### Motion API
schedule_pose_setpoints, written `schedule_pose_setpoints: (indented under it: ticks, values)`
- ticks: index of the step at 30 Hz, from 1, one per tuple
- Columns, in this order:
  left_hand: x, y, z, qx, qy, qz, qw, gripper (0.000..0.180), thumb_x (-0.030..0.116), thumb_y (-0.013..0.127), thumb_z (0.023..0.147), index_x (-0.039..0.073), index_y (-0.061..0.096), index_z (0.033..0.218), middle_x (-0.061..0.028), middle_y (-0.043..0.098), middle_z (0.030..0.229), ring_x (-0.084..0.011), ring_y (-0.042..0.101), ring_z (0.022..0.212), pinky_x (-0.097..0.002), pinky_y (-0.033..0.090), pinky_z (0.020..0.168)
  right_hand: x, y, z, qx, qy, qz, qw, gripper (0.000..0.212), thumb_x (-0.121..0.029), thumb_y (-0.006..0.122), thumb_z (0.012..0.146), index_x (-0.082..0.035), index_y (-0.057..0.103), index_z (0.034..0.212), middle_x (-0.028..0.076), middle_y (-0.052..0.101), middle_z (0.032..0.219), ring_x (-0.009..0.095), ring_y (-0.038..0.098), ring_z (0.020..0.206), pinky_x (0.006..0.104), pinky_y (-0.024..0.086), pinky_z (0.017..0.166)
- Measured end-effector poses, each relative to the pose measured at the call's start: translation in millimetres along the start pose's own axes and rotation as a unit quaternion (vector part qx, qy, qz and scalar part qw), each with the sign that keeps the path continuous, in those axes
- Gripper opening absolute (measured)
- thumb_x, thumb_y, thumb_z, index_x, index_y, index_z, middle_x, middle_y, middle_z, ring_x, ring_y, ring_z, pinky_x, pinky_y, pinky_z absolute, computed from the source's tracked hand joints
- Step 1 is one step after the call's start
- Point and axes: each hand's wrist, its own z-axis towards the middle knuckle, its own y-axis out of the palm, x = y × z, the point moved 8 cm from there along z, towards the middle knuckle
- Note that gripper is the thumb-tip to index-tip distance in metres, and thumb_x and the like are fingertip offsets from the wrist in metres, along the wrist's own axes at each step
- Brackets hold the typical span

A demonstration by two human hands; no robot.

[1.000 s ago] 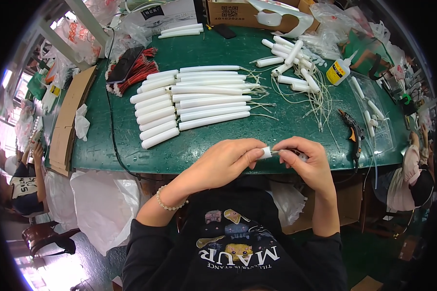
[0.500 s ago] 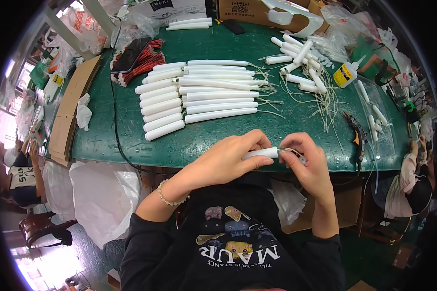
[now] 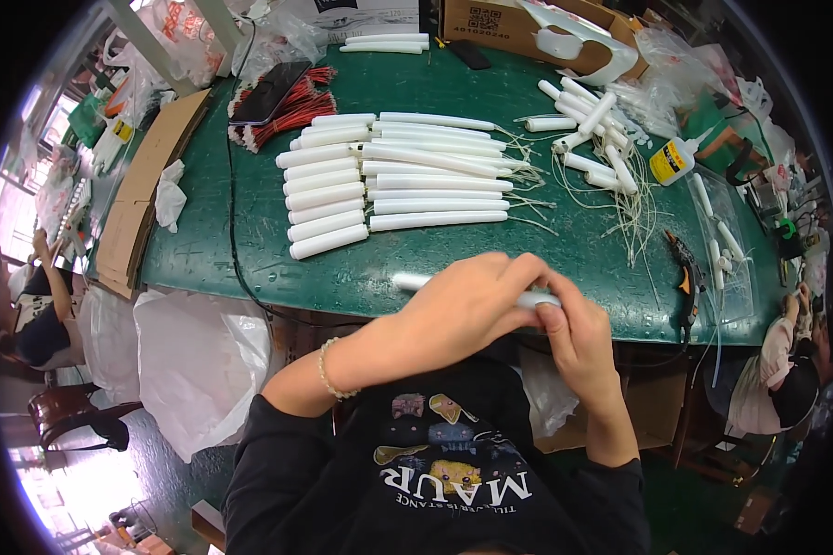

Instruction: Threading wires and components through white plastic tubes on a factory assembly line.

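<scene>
A white tube [image 3: 409, 280] lies across both hands, just above the table's near edge. My left hand [image 3: 467, 301] is closed around its middle, and the tube's left end sticks out past the back of that hand. The right end is pinched between the thumb and fingers of my right hand [image 3: 574, 319], and the two hands touch there. Whether a wire comes out of the held end is hidden by the fingers. Beyond my hands, long white tubes with thin wires [image 3: 440, 205] lie in a stack beside a column of shorter white tubes [image 3: 329, 242].
A loose heap of white tubes [image 3: 585, 162] with tangled wires lies at the right, near a glue bottle [image 3: 671, 162] and a black-and-orange hand tool [image 3: 687, 287]. Red wires [image 3: 296, 111] lie under a phone [image 3: 267, 95]. A black cable [image 3: 233, 213] crosses the table's left. Other people sit at both sides.
My left hand has rolled over the tube, whose left end now shows. The wire seen near my right fingers is out of sight, and those fingers have closed on the tube's end.
</scene>
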Motion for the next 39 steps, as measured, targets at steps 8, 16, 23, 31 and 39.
schedule_pose_setpoints:
  ticks: [8,16,23,31,39]
  values:
    - [-56,-40,-34,0.154,-0.196,-0.364,0.897,0.031,0.025,0.043,0.098,-0.002,0.058,0.101,-0.0104,0.065,0.093,-0.0186,0.061,0.087,-0.0303,0.050,0.078,27,-46,7,0.177,0.156,0.236,0.943,0.031,-0.020,0.041,0.099,0.000,0.056,0.116,-0.003,0.045,0.064,0.000,0.035,0.052,0.0148,0.025,0.044]
    - [-48,-135,-44,0.398,-0.033,-0.506,0.765,0.024,0.028,0.038,0.100,0.008,0.050,0.098,-0.0022,0.055,0.076,-0.0171,0.056,0.083,-0.0359,0.043,0.085,-16,9,63,0.040,0.091,0.257,0.961,0.031,-0.022,0.041,0.099,0.002,0.055,0.114,-0.002,0.045,0.062,0.002,0.035,0.049,0.0164,0.026,0.043]
    - [59,-234,-40,0.362,0.220,-0.348,0.836,0.024,0.024,0.037,0.101,0.005,0.051,0.097,0.0038,0.031,0.062,-0.0062,0.029,0.055,-0.0229,0.030,0.052,-57,66,117,-0.076,-0.046,0.264,0.960,0.029,-0.016,0.051,0.095,0.001,0.054,0.118,0.005,0.060,0.092,0.010,0.055,0.084,0.0225,0.044,0.075]
    - [35,-180,-13,0.393,0.123,-0.035,0.911,0.016,0.012,0.044,0.097,0.005,0.058,0.096,-0.0001,0.048,0.064,-0.0044,0.039,0.052,-0.0253,0.033,0.045,-7,53,99,-0.057,0.036,0.280,0.958,0.026,-0.013,0.050,0.094,0.002,0.056,0.115,0.007,0.061,0.108,0.012,0.057,0.095,0.0251,0.046,0.080]
    - [-20,-65,37,0.224,0.154,0.231,0.934,0.018,0.011,0.064,0.075,0.011,0.060,0.093,-0.0084,0.059,0.062,-0.0261,0.061,0.056,-0.0383,0.046,0.049,43,25,70,0.009,0.111,0.285,0.952,0.022,-0.011,0.049,0.095,0.003,0.059,0.108,0.006,0.062,0.092,0.010,0.058,0.082,0.0233,0.046,0.068]
